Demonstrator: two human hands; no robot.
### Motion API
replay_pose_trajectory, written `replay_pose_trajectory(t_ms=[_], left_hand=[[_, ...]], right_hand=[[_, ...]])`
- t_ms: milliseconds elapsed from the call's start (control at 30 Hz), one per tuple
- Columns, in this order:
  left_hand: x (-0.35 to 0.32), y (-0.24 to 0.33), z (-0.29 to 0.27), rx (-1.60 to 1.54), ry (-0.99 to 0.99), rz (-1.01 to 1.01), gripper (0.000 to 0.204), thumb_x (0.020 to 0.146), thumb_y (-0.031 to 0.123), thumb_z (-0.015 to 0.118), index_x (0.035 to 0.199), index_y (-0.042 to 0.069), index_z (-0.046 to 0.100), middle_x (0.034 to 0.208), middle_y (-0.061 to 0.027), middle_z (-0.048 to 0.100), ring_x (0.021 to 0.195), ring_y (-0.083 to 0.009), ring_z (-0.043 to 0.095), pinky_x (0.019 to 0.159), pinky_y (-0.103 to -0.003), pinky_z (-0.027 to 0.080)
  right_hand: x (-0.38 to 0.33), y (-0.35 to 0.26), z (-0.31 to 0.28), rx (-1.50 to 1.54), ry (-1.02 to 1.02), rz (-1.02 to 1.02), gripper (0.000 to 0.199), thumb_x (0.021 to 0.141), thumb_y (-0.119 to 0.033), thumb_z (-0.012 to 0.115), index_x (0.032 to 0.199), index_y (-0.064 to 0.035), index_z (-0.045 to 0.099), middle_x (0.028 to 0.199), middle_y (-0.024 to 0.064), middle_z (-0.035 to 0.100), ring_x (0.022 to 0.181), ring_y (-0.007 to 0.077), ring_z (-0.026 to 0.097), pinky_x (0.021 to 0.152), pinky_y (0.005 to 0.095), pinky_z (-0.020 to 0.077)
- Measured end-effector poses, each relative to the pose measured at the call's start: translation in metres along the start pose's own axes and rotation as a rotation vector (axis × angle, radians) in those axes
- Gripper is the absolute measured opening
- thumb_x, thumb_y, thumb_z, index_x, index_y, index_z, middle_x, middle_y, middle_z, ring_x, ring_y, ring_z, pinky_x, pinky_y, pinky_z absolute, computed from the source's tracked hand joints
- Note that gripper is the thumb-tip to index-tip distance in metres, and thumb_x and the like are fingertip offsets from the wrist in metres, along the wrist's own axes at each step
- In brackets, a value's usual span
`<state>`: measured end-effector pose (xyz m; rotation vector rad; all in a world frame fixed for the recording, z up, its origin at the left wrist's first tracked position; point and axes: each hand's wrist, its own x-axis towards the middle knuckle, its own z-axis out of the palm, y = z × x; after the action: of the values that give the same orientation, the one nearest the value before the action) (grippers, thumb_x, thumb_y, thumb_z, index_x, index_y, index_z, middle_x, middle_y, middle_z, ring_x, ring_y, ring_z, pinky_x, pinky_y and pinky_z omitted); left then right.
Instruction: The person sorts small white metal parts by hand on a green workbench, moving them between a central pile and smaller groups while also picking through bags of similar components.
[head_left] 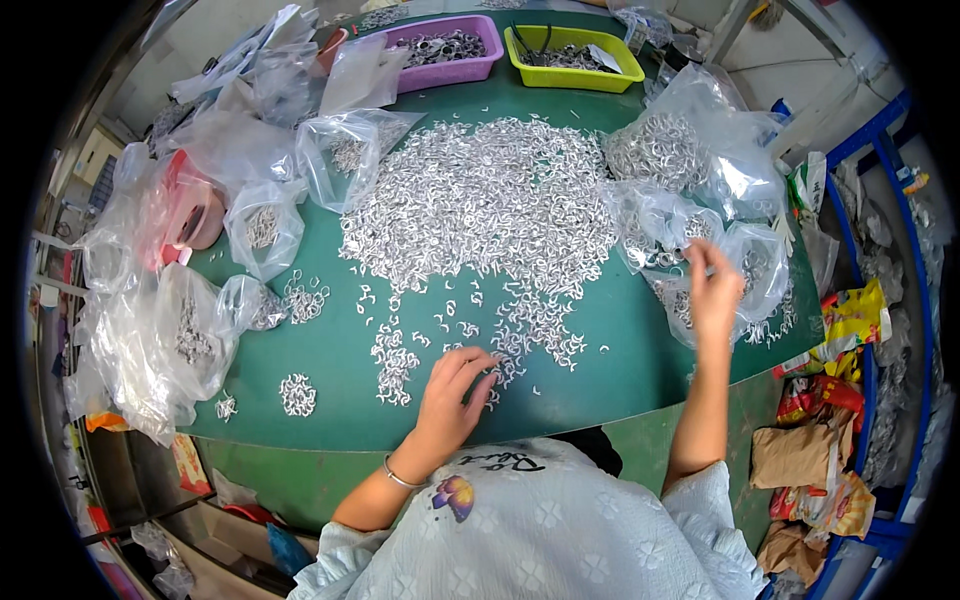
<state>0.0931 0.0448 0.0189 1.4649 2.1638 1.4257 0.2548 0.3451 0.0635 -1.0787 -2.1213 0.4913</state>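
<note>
1. Head view: the left hand (452,392) is resting at 6 o'clock on the green table (640,345), fingers spread and flat, pressing on loose metal clips (480,205); nothing gripped.
2. The right hand (714,292) is reaching to 3 o'clock, fingers pinching into a clear bag (745,262); cannot tell what it holds.
3. The clip pile is spreading from centre toward 12 o'clock.
4. Judgement: clips are looking light, stiff, slippery, prone to tangling; best pinched singly by the curved edge.
</note>
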Motion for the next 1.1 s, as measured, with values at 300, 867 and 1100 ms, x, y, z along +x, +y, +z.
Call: replay_pose_trajectory(t_ms=[300,867,1100], left_hand=[[-0.033,-0.025,-0.007,0.177,-0.005,-0.105,0.031,0.081,0.004,0.070,0.112,0.004,0.062,0.121,-0.0132,0.056,0.116,-0.0332,0.052,0.100,-0.046,0.038],[-0.055,-0.029,0.002,0.450,-0.131,-0.015,0.048,0.087,0.015,0.065,0.133,0.008,0.052,0.149,-0.0109,0.038,0.141,-0.0332,0.030,0.108,-0.066,0.020],[-0.056,-0.030,0.027,0.543,-0.176,0.147,0.033,0.086,0.011,0.063,0.119,0.005,0.062,0.144,-0.0106,0.046,0.138,-0.0318,0.035,0.106,-0.069,0.021]], right_hand=[[0.000,0.001,-0.012,0.037,-0.080,-0.063,0.017,0.092,-0.006,0.057,0.104,0.0006,0.066,0.098,0.0173,0.067,0.090,0.0335,0.061,0.082,0.0389,0.0472],[-0.149,-0.054,0.058,0.016,-0.498,-0.547,0.036,0.086,-0.021,0.067,0.118,-0.0067,0.063,0.133,0.0083,0.055,0.134,0.0324,0.041,0.109,0.0537,0.0271],[-0.140,-0.036,0.069,-0.069,-0.452,-0.541,0.024,0.086,-0.012,0.065,0.109,-0.0065,0.067,0.131,0.0074,0.057,0.132,0.0316,0.043,0.108,0.0506,0.0291]])
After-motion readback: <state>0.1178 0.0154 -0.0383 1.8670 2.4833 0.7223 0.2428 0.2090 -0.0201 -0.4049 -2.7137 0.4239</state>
